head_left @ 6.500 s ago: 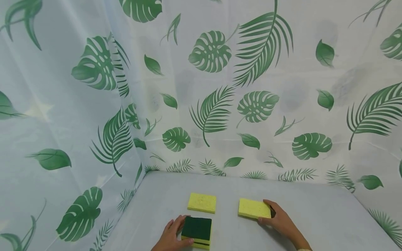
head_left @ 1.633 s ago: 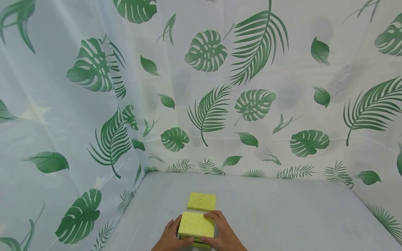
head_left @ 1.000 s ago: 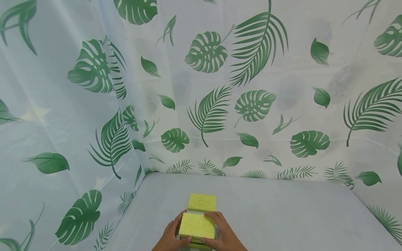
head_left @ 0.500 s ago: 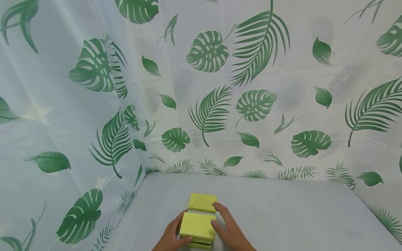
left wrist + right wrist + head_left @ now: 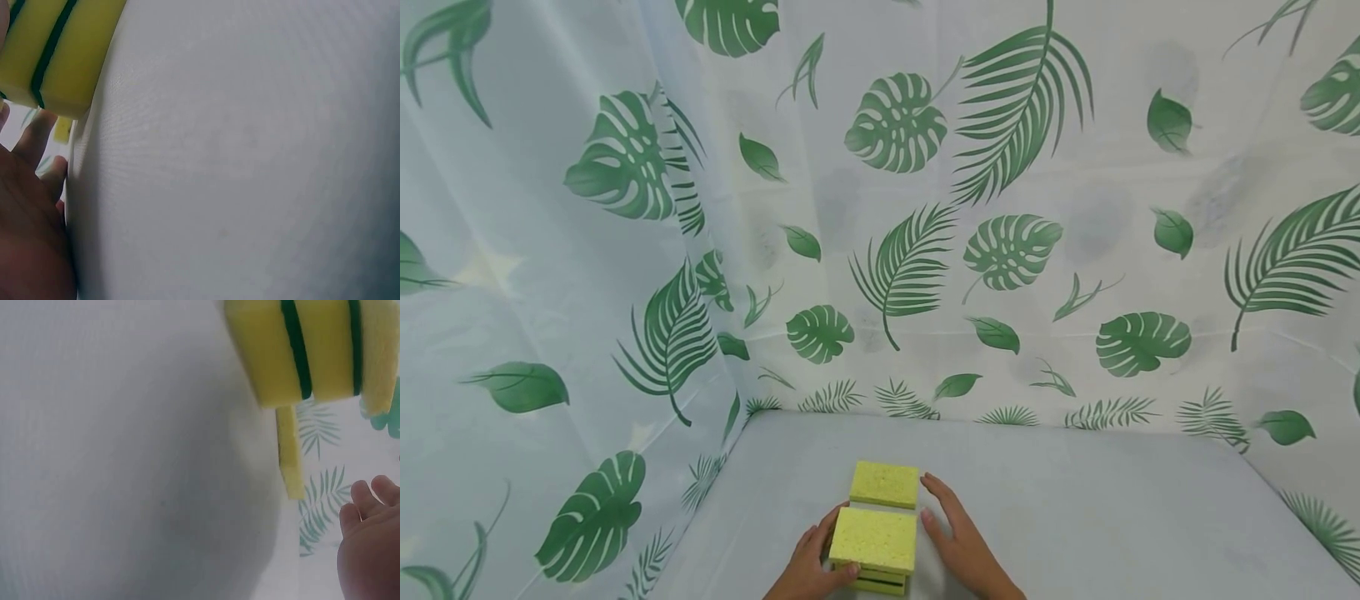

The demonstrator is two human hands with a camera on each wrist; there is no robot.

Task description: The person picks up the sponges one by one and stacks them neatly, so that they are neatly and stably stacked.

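Note:
Near the front of the table stands a stack of sponges: two yellow ones with dark green scouring layers [image 5: 265, 356], and a plain yellow sponge [image 5: 874, 537] lying flat on top. My left hand [image 5: 808, 562] holds the stack's left side, thumb at the front and fingers round towards the back. Just right of the stack, my right hand [image 5: 962, 546] is held with fingers loosely extended and nothing in them. Its fingertips are close to the right edge of another plain yellow sponge [image 5: 884, 483], which lies flat on the table behind the stack.
The table [image 5: 1112, 517] has a pale grey-white surface. White sheeting with green leaf prints [image 5: 925, 250] hangs behind it, and more rises along the left side.
The plain yellow sponge has gone from the right of the table onto the stack, carried by my right hand. That hand then let go and moved away right; the left kept its hold.

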